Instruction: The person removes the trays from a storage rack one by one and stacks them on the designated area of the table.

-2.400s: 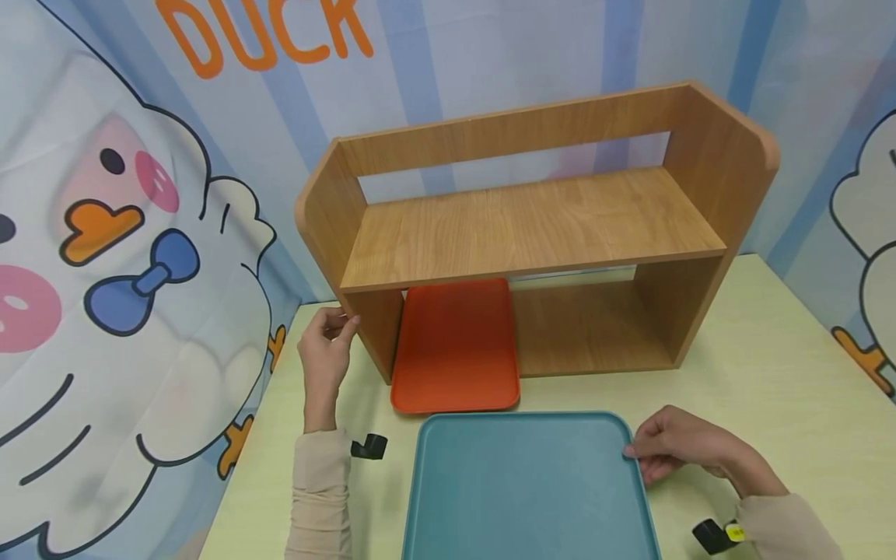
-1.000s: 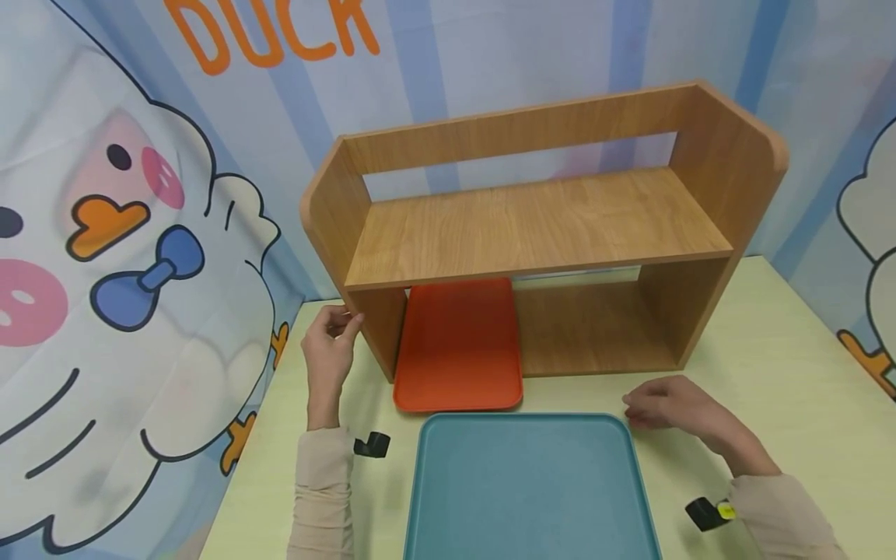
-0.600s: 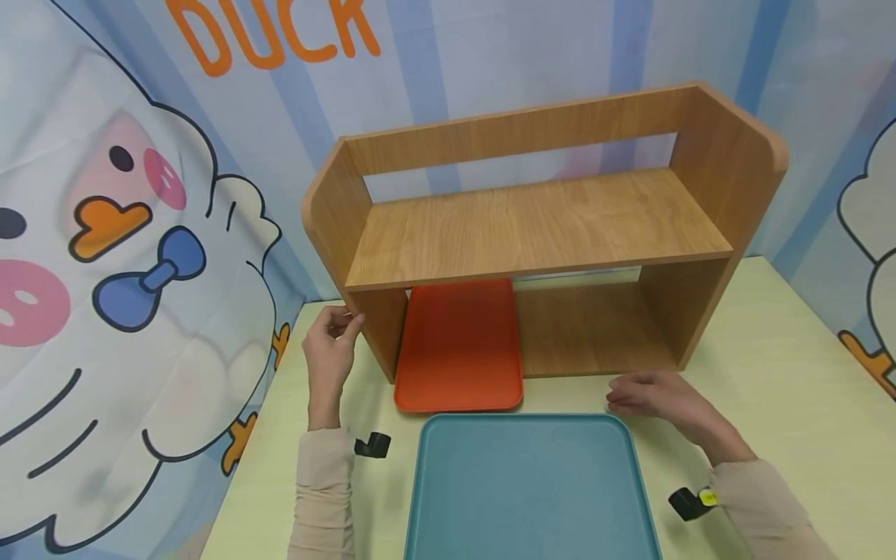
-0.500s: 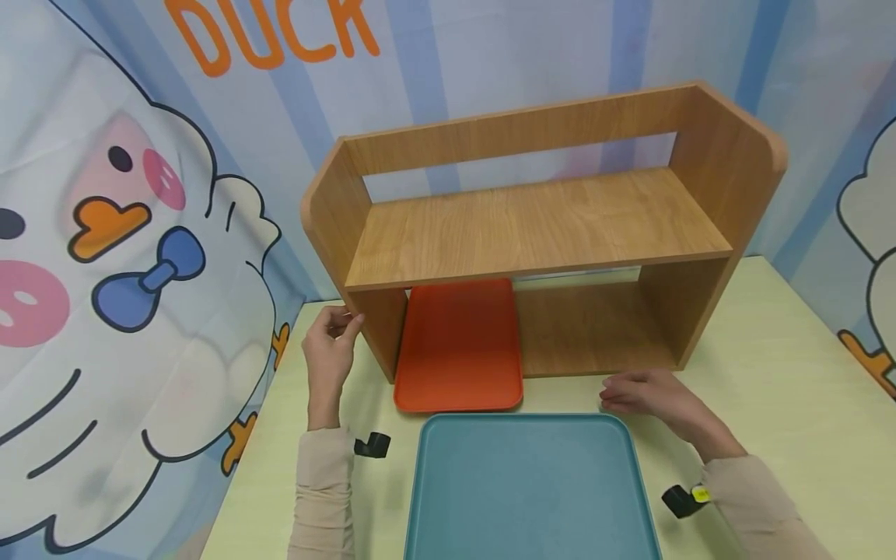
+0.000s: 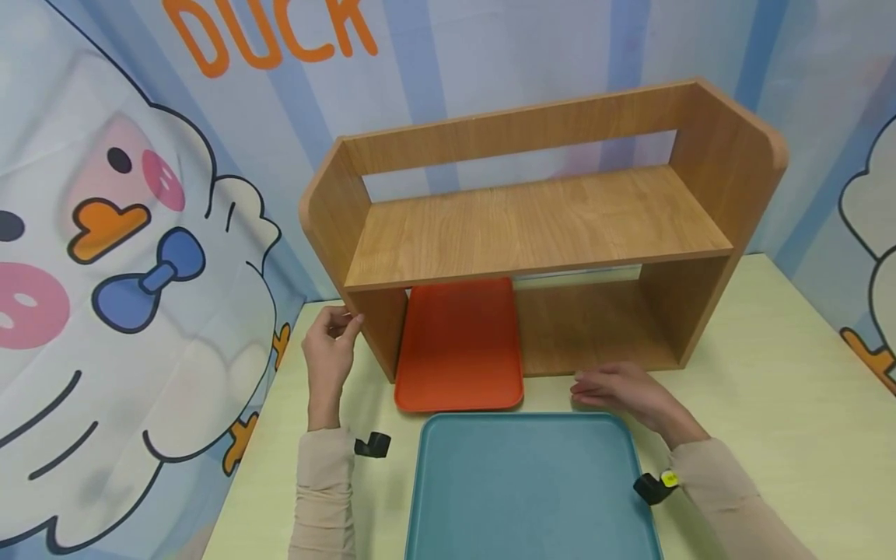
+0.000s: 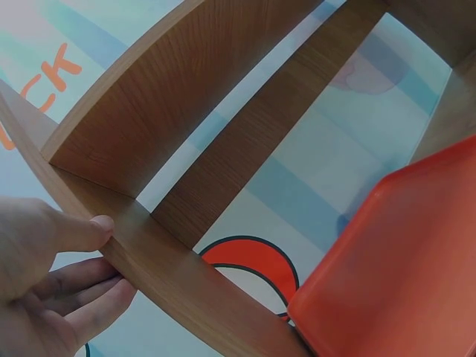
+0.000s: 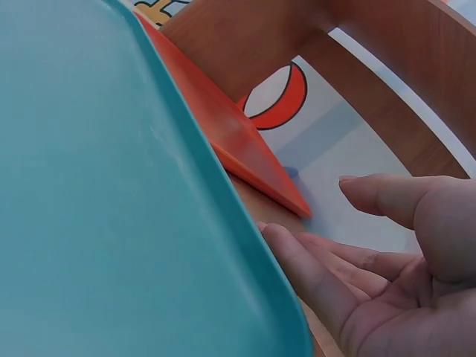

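A two-tier wooden shelf (image 5: 539,225) stands at the back of the table. My left hand (image 5: 327,342) pinches the front edge of its left side panel; in the left wrist view the thumb and fingertips (image 6: 119,294) meet that edge. An orange tray (image 5: 458,350) lies in the lower level at the left, its front end sticking out. Nearer to me lies a larger teal tray (image 5: 525,490). My right hand (image 5: 630,393) hovers around the teal tray's far right corner, thumb apart from the extended fingers, holding nothing. Whether its fingertips touch the rim I cannot tell.
The lower level's bare board (image 5: 595,327) shows to the right of the orange tray. A pale yellow table (image 5: 791,404) carries everything. Behind hangs a blue striped cloth (image 5: 504,54) with duck drawings, close to the shelf's back.
My right hand has let go of the teal tray's right rim, moved up past its corner and then left along the far edge. The left hand stays on the shelf panel.
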Action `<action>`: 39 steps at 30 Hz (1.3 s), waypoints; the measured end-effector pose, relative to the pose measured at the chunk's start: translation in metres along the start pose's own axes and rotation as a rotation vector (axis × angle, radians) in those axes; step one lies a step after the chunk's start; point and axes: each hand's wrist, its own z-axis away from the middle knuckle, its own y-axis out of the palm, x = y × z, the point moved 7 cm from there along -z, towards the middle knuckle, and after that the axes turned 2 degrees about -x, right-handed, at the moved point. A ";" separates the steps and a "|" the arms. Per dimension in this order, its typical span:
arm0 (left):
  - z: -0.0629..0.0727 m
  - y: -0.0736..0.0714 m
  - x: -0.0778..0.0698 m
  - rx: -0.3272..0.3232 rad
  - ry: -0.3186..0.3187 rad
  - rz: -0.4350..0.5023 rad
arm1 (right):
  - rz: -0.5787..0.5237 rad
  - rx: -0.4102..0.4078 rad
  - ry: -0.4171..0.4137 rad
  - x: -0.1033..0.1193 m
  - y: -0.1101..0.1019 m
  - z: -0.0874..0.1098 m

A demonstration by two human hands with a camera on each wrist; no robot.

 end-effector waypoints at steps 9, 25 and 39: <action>-0.001 -0.001 0.000 -0.009 0.006 -0.008 | -0.086 0.055 0.014 0.005 0.024 -0.014; -0.001 -0.001 0.001 -0.015 -0.001 -0.013 | -0.055 0.061 0.036 0.001 0.052 -0.035; -0.001 0.001 0.001 -0.011 0.000 -0.005 | -0.078 0.048 0.065 0.001 0.068 -0.051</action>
